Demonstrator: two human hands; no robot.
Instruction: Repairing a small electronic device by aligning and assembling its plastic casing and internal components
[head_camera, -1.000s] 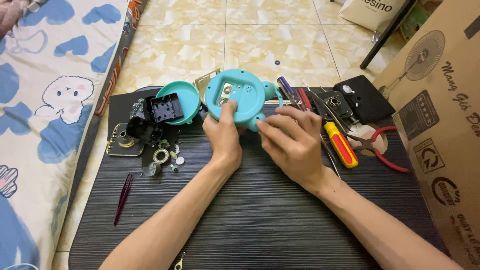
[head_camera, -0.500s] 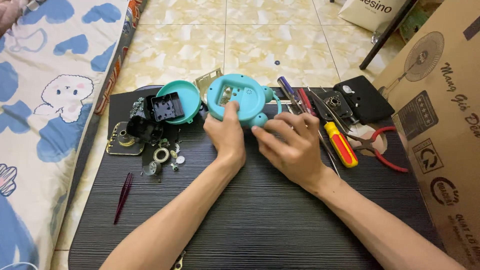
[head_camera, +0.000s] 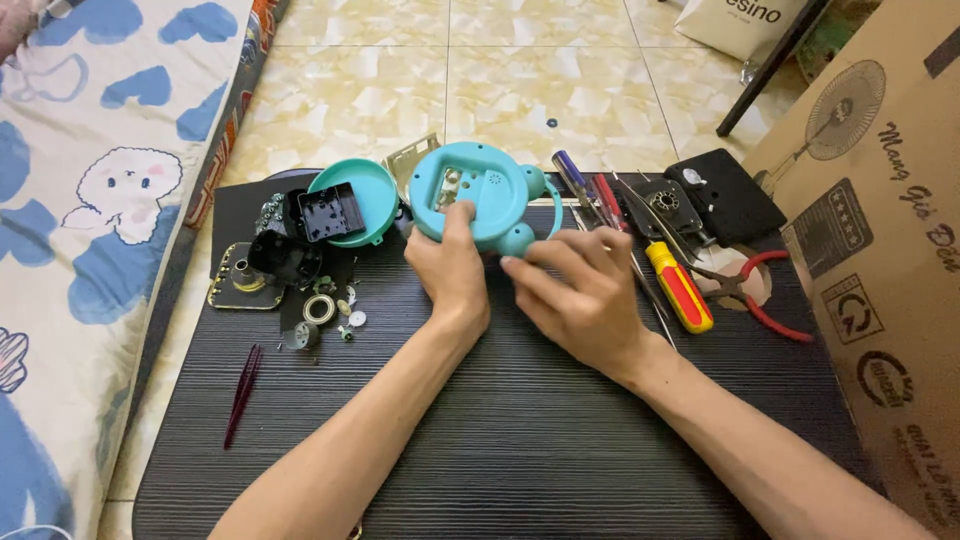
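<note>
Flanking teal casing (head_camera: 480, 190): black parts (head_camera: 300, 240), screwdrivers (head_camera: 640, 250), pliers (head_camera: 750, 290).

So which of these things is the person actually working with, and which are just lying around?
In hand:
- teal round casing, held by the left hand and the right hand

Lying about:
- teal cover with a black part
- small loose parts
- screwdrivers
- red-handled pliers
- dark red tweezers
- cardboard box
</note>
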